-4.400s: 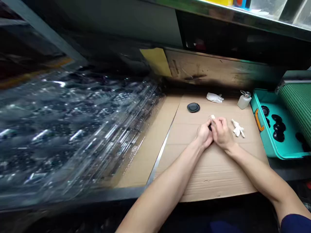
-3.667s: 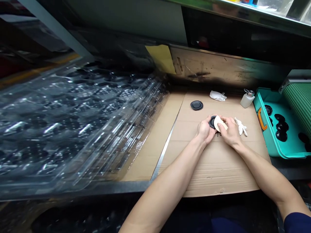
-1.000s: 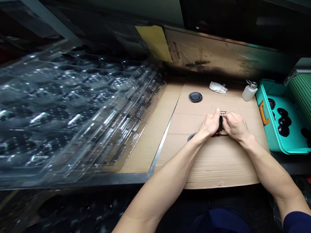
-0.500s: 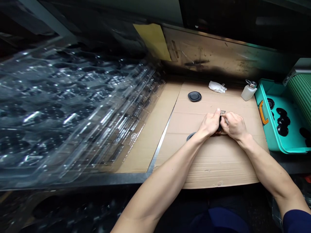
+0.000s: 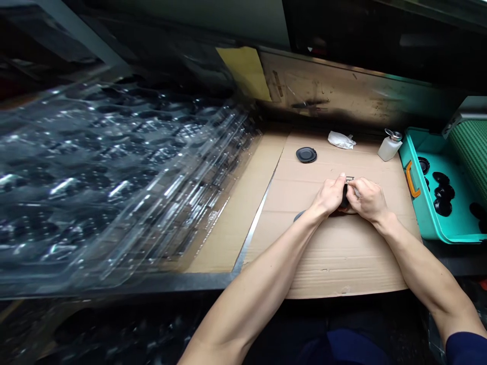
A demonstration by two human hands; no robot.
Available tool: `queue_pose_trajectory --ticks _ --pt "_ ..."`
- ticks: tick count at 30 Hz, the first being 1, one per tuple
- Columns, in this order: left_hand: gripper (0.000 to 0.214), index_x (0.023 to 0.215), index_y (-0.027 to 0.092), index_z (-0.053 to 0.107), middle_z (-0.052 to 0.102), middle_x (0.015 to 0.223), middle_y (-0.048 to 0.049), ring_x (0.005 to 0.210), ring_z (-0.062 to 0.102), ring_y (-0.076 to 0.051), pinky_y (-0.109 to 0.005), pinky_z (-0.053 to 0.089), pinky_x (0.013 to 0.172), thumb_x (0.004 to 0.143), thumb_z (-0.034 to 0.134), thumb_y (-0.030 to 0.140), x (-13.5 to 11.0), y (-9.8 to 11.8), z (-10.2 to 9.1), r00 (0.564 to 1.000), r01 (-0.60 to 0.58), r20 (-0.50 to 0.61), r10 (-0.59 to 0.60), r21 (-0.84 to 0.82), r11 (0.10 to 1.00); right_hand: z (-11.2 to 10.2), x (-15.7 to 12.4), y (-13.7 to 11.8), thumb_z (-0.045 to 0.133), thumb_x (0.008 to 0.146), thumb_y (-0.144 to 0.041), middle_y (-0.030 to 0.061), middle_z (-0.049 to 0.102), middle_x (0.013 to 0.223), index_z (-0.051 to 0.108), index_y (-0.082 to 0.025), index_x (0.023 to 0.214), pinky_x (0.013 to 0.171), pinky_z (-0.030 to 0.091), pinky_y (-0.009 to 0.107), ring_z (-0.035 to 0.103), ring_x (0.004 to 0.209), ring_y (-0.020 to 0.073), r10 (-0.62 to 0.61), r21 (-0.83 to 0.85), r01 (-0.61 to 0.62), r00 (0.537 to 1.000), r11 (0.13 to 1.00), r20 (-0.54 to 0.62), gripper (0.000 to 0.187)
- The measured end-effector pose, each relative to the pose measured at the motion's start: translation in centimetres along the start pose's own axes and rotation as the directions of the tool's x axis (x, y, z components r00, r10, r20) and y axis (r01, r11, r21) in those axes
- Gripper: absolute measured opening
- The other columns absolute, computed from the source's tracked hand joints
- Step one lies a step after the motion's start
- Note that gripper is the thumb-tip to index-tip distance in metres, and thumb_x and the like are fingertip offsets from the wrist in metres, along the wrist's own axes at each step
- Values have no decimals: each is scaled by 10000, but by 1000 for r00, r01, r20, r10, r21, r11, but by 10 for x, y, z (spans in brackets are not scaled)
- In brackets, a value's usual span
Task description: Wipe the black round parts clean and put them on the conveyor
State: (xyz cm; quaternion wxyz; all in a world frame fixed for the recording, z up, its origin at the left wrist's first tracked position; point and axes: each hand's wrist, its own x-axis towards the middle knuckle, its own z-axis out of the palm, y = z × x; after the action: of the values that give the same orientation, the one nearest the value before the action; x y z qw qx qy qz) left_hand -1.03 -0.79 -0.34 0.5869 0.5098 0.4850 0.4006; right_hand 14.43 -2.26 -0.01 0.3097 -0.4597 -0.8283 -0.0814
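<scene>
"Two hands are meeting in the head view; what's changing?"
"The earlier cream pad isn't showing. The left hand's [image 5: 330, 196] fingers are gripping a dark part [image 5: 344, 197], three o'clock in view; the right hand's [image 5: 368, 196] are curling against it, pinching or not I can't tell."
"So?"
"Probably its edge is getting attention."

The left hand [image 5: 330, 196] and right hand [image 5: 368, 198] hide most of a black piece [image 5: 345, 196]; what the right one grips cannot be made out. The left forearm [image 5: 258, 274] covers most of a grey disc [image 5: 299, 216]. Blurred plastic trays [image 5: 133, 167] leave the left edge; the right edge cuts the teal bin [image 5: 424, 218] and green mesh [image 5: 472, 147].
</scene>
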Motion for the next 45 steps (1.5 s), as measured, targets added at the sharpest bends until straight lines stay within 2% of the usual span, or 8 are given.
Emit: queue_pose_trajectory --ticks 10,14,16,19,22,25,37,45 --pt "744 537 173 597 568 436 -64 351 543 -164 -263 379 365 947 445 775 -2 1 5 1000 14 -1 -14 2 1000 -1 1 -5 498 984 -247 71 754 895 689 -202 916 764 496 287 693 820 202 113 -52 -109 990 993 82 208" --pt "659 661 149 638 595 460 -67 344 557 -172 -250 402 331 1036 392 632 -2 12 7 988 151 -12 -156 -188 971 -4 2 -5 524 962 -268 64 776 935 713 -209 937 761 507 280 710 832 195 207 -8 -207 977 978 55 199" --pt "624 806 120 667 627 506 -77 360 568 -162 -226 402 321 1082 292 534 -1 21 2 956 288 55 -288 -370 883 -7 2 -2 521 965 -297 69 778 945 722 -207 960 775 520 282 715 848 194 261 58 -259 965 964 -18 220" --pt "605 1010 50 657 684 612 -122 387 579 -134 -184 446 342 1099 204 442 3 32 -9 874 479 227 -429 -547 687 -10 3 6 530 954 -333 81 775 922 722 -202 933 787 535 306 715 843 207 337 136 -321 934 937 -121 234" --pt "598 1132 4 617 701 676 -145 407 588 -119 -161 494 380 1100 180 411 4 38 -18 830 546 319 -457 -631 551 -10 4 14 547 940 -349 78 770 890 713 -205 894 783 542 321 713 816 213 378 191 -349 914 918 -147 224" --pt "613 1202 -15 586 703 698 -152 423 604 -124 -158 508 388 1100 156 411 3 40 -21 815 562 341 -468 -660 498 -9 5 17 555 933 -361 72 768 873 709 -210 881 787 549 324 708 796 212 400 204 -371 908 906 -126 222" --pt "612 1211 0 612 724 745 -165 458 615 -137 -187 516 399 1097 207 443 4 36 -20 814 561 339 -472 -673 482 -8 4 17 514 961 -353 94 780 1005 721 -207 964 873 542 335 711 921 232 430 118 -427 903 897 -1 253" --pt "623 1082 129 681 746 933 -159 728 700 -194 -278 569 588 1045 332 644 1 35 -30 928 370 276 -249 -751 547 -9 1 37 509 960 -325 96 760 1113 750 -218 1065 872 487 353 684 984 266 514 -140 -497 848 856 128 285"
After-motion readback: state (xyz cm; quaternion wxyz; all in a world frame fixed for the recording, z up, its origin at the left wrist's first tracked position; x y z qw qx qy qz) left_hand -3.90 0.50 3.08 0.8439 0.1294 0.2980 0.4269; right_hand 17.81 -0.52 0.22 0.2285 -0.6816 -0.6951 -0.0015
